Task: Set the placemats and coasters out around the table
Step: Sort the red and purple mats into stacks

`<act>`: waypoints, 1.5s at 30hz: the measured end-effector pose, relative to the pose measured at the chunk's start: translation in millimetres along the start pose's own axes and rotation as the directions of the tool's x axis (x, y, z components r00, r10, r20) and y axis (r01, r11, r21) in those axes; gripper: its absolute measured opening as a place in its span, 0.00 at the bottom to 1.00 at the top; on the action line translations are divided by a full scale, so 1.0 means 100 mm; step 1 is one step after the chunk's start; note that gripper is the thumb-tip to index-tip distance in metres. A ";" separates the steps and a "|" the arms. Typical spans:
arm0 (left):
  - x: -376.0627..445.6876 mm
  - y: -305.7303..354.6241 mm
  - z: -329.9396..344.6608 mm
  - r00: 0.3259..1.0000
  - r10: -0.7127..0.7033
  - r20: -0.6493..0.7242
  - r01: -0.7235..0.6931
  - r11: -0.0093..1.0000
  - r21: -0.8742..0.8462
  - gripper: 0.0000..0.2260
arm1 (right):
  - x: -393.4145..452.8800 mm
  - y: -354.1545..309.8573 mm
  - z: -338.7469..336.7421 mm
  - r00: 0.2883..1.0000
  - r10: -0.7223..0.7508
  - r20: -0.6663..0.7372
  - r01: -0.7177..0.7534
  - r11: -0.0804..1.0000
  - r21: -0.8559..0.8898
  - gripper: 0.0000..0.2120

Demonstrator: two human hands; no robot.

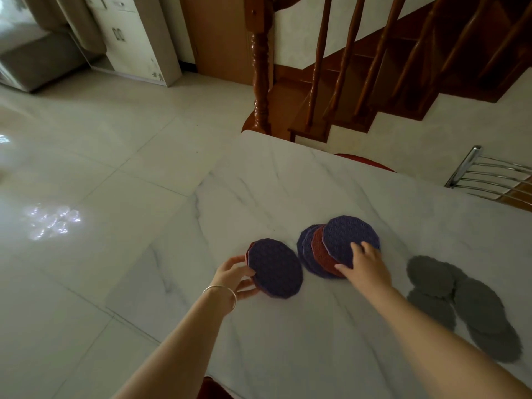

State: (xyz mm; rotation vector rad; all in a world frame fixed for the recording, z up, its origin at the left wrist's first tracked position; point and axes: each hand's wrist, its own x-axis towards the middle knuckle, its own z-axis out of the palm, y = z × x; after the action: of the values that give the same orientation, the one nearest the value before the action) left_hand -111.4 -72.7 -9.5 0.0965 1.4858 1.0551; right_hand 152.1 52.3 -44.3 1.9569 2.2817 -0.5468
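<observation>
The left hand [234,276], with a thin bangle [223,295] on its wrist, grips a small stack of round mats [275,267] at its left edge, thumb on top and fingers curled beneath. The top one is dark purple with a raised woven-looking pattern and a faceted, many-sided rim; a red edge peeks out behind it, so the stack counts at least two, though the exact number cannot be told. It is tilted, lifted slightly at the hand's side, its lower right edge on the white marble-look table [288,182].

Just to the right, apart from the held stack, lies a fanned pile of mats [319,251] of the same kind: two dark purple ones at the left, one red in the middle and one lighter purple on top, four in all, overlapping like spread cards. The right hand [364,262] rests on the top purple mat with fingers spread and fairly straight, pressing down rather than clasping.

Further right, well apart from the coloured ones, a loose group of grey round coasters [430,276] with scalloped edges lies flat on the table; five can be counted, overlapping in part.

Beyond the table's far edge stand a metal chair back [486,180] and a wooden staircase [359,67].
</observation>
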 end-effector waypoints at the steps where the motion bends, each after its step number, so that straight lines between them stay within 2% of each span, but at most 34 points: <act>1: 0.00 -0.01 0.00 1.000 0.002 -0.001 -0.002 1.000 0.001 0.17 | 0.06 0.08 0.00 0.999 -0.003 0.041 0.003 1.000 -0.017 0.34; 6: 0.01 -0.01 0.01 1.000 0.013 -0.003 -0.013 1.000 -0.012 0.16 | 0.17 0.15 0.05 0.995 -0.102 0.009 0.101 0.955 -0.280 0.31; 8: 0.01 -0.01 0.02 1.000 0.013 -0.011 -0.013 1.000 -0.018 0.16 | 0.17 0.14 0.04 0.984 -0.173 -0.050 0.149 0.939 -0.311 0.26; 11: 0.02 -0.01 0.02 1.000 0.011 -0.024 -0.012 1.000 -0.018 0.16 | 0.13 0.07 -0.04 0.955 -0.205 -0.215 0.179 0.975 -0.135 0.18; 15: 0.00 0.03 0.05 1.000 0.011 -0.025 -0.012 1.000 -0.016 0.15 | 0.06 -0.04 -0.30 0.898 -0.081 -0.433 0.150 0.980 0.128 0.15; 17: -0.01 0.05 0.07 1.000 0.010 -0.025 -0.011 1.000 -0.025 0.14 | 0.00 -0.17 -0.43 0.845 -0.066 -0.530 0.200 0.959 0.200 0.14; 19: -0.01 0.07 0.08 1.000 0.006 -0.030 -0.007 1.000 -0.028 0.14 | -0.11 -0.35 -0.51 0.815 -0.120 -0.567 0.292 0.930 0.223 0.14; 25: 0.00 0.08 0.11 0.998 -0.010 -0.060 0.008 0.999 -0.039 0.13 | -0.54 -0.88 -0.22 0.808 -0.357 -0.468 0.509 0.823 0.251 0.16; 29: 0.03 0.06 0.10 0.997 -0.007 -0.075 0.003 0.999 -0.044 0.11 | -0.77 -0.97 0.13 0.810 -0.519 -0.272 0.578 0.785 0.223 0.17; 32: 0.02 0.06 0.10 0.997 -0.005 -0.079 0.001 0.999 -0.050 0.09 | -0.80 -0.98 0.26 0.837 -0.515 -0.184 0.544 0.818 0.185 0.19; 37: -0.01 0.05 0.09 0.998 -0.009 -0.060 0.005 0.998 -0.069 0.11 | -0.80 -0.90 0.32 0.861 -0.487 -0.147 0.507 0.842 0.183 0.19; 40: -0.02 0.05 0.10 0.998 -0.012 -0.055 0.007 0.997 -0.082 0.12 | -0.79 -0.87 0.33 0.864 -0.500 -0.067 0.502 0.839 0.209 0.20; 43: -0.04 0.07 0.08 0.998 -0.018 -0.060 0.015 0.999 -0.041 0.12 | -0.76 -0.85 0.33 0.857 -0.513 0.048 0.485 0.835 0.261 0.19; 45: -0.05 0.07 0.08 0.999 0.002 -0.046 -0.002 1.000 0.012 0.15 | -0.71 -0.83 0.30 0.865 -0.501 0.031 0.471 0.832 0.291 0.19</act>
State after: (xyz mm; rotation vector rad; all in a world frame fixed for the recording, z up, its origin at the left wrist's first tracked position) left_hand -107.1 -67.1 -0.3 0.0827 1.5341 1.0563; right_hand 79.3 -33.5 -33.6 1.3610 2.7610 -1.0372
